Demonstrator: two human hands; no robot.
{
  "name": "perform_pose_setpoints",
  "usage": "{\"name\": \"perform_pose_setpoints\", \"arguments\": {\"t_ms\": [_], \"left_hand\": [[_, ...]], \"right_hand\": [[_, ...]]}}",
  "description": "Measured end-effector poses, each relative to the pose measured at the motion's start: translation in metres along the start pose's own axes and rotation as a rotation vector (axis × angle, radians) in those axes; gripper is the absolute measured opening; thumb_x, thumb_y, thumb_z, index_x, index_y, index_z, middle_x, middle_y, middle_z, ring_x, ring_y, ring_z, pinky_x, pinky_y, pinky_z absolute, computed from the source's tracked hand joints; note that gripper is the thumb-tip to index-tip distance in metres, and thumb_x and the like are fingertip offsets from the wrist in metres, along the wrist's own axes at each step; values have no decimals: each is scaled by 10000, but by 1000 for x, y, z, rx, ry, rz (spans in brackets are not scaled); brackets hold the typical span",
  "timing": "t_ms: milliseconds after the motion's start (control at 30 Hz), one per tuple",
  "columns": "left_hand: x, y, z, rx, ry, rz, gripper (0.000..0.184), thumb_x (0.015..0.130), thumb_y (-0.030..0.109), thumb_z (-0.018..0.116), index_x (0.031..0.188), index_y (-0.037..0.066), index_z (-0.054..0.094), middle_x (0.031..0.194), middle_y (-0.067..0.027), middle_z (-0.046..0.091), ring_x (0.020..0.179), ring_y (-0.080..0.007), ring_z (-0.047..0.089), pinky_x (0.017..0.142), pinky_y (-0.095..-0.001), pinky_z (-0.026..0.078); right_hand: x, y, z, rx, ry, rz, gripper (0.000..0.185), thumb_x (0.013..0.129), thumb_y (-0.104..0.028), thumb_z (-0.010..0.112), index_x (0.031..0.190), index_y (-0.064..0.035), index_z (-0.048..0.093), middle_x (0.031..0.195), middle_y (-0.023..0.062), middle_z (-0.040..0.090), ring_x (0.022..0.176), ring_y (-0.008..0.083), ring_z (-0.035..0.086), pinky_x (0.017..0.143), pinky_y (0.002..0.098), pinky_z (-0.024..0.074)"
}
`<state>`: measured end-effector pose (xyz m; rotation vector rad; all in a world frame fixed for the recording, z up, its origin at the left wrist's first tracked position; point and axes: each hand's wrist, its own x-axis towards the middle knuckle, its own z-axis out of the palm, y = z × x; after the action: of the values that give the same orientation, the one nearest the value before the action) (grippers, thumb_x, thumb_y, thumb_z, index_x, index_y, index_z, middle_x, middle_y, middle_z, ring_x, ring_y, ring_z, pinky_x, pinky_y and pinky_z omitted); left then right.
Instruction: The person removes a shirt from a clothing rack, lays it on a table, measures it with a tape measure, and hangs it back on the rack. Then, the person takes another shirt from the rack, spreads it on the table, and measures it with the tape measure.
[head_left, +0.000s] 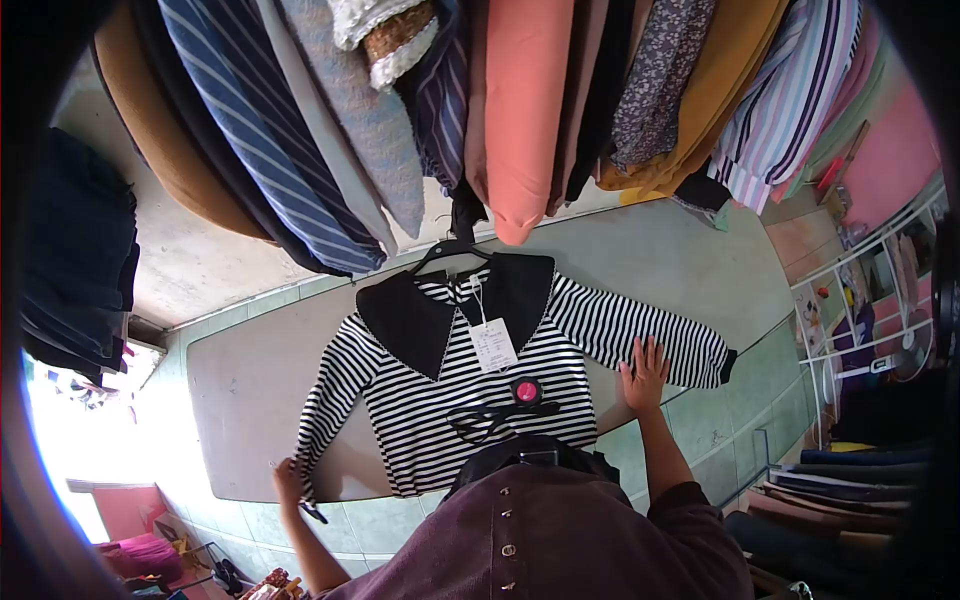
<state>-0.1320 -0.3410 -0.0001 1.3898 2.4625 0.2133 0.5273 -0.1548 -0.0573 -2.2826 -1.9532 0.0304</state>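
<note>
Grey board [250,410] bears striped top [420,425], collar [405,320] pointing away, left hand [288,482] pinching sleeve [335,400], right hand [646,376] spread flat.

a row of clothes [350,120] hangs overhead, among them a blue striped garment [255,120], a peach one [525,110] and a mustard one [715,105]. dark clothes [75,240] hang at far left; a white rack [862,353] stands at right.

Close head-worn view, forward and downward.
</note>
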Motion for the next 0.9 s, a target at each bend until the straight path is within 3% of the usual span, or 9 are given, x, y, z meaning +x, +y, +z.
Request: {"name": "perform_pose_setpoints", "arguments": {"t_ms": [67,100,167,233,333,433,633,833,900], "left_hand": [[20,-18,-45,-185,-53,79,246,759,198,597,751,-46,572,600,-146,552,542,-170,471,532,-348,394],[27,-8,-72,-293,-87,-203,240,747,192,610,761,-47,587,593,-121,548,541,-159,455,531,-340,392],[54,-23,-92,-143,80,-112,190,730,151,622,733,-37,600,552,-97,536,521,-172,479,508,-331,388],[66,-11,-95,-55,31,-234,185,728,134,622,871,17,615,803,-86,608,713,-190,550,682,-352,438],[89,7,-50,614,86,-245,608,747,153,606,1292,166,336,1362,-44,288,1261,-199,253,1031,-533,132],[90,52,6,485,154,-11,573,817,278,537,1318,130,302,1370,-81,287,1279,-252,244,1002,-529,207],[51,116,64,187,25,-165,644,830,540,366,1379,262,176,1451,-54,90,1316,-351,76,945,-659,89],[54,114,59,80,-29,-210,660,812,470,475,1374,273,190,1449,-56,102,1316,-352,76,950,-657,80],[48,112,63,76,60,-153,635,835,387,481,1366,152,224,1417,-121,198,1303,-335,163,967,-618,115]], "right_hand": [[1,3,2,3,-1,-1,583,834,-407,455,1339,-165,292,1409,134,204,1281,378,187,1002,563,138],[0,2,2,4,-3,0,584,833,-409,454,1338,-165,292,1407,134,206,1280,380,188,1001,564,137],[2,1,1,7,-13,5,585,831,-407,458,1337,-164,295,1407,135,207,1280,380,189,1001,564,137],[3,2,-2,15,-30,11,593,824,-399,470,1337,-162,290,1406,134,208,1279,379,191,1001,563,134],[8,0,-7,86,-79,28,605,830,-379,470,1351,-158,259,1408,156,191,1283,381,180,1006,555,133],[7,4,-5,131,32,120,623,842,-376,457,1370,-159,209,1411,188,154,1286,405,143,1003,564,125],[12,36,10,-45,-65,266,583,852,-442,405,1368,-254,208,1425,161,126,1281,432,127,970,611,144],[43,52,6,16,-173,226,611,849,-461,399,1375,-243,180,1425,163,121,1291,415,111,982,599,135],[34,28,10,-15,-97,226,643,843,-433,429,1373,-159,189,1408,205,142,1285,425,123,984,584,154]]}}
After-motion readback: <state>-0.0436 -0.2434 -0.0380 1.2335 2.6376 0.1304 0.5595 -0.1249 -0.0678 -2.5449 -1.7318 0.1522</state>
